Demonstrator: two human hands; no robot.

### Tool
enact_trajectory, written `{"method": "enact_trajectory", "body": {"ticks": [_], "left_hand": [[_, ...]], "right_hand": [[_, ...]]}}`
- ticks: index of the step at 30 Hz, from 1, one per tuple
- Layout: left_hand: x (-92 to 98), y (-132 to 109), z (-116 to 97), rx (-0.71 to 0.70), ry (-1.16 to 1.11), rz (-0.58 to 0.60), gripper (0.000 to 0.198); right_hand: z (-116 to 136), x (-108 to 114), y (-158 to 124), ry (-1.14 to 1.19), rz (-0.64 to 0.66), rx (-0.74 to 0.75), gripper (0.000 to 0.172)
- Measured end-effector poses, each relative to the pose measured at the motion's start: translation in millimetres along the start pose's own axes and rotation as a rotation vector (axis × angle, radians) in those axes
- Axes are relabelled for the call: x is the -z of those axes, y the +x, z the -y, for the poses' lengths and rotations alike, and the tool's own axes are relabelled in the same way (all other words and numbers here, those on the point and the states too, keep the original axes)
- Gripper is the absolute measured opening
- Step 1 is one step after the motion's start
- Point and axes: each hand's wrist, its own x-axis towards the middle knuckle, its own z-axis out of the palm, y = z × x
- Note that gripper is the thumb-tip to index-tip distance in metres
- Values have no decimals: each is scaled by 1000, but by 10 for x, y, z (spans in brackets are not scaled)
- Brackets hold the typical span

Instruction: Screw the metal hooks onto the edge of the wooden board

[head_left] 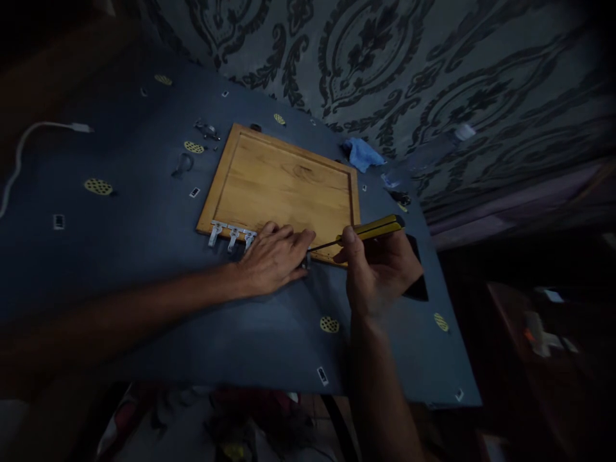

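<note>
My right hand (378,269) grips a yellow-and-black screwdriver (373,228), its thin shaft pointing left to the front edge of a framed wooden panel (289,179). Along that same edge lies my left hand (272,260), its thumb and forefinger closed around a small metal hook (307,260) at the screwdriver's tip. Its fingers partly hide this hook. Left of my left hand, several metal hooks (233,239) sit in a row on the panel's edge, jutting out past it. Whether the tip rests in a screw is too small to tell.
A blue cloth (364,154) and a clear plastic bottle (440,149) lie beyond the panel's right side. Small metal parts (208,130) and a clear ring-like piece (183,164) are at its left. A white cable (20,151) crosses the far left of the table (158,333).
</note>
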Motion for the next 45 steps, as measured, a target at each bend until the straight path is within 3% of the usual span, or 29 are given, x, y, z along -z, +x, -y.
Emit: {"method": "enact_trajectory", "body": {"ticks": [18,26,34,40,45], "left_hand": [[-22,-3,7,-10,11,-22,48],[-13,-4,3,-4,10,-26,48],[12,-1,-8,1,11,-12,46],[-11,-7,9,-13,13,-33,44],[-4,3,4,0,7,4,51]], "right_hand": [[-32,16,14,49,-2,1,25],[-58,75,38,112,137,-8,19],[-34,169,150,199,315,-72,25],[22,72,110,202,215,-107,28],[51,-35,42,109,134,-25,30]]}}
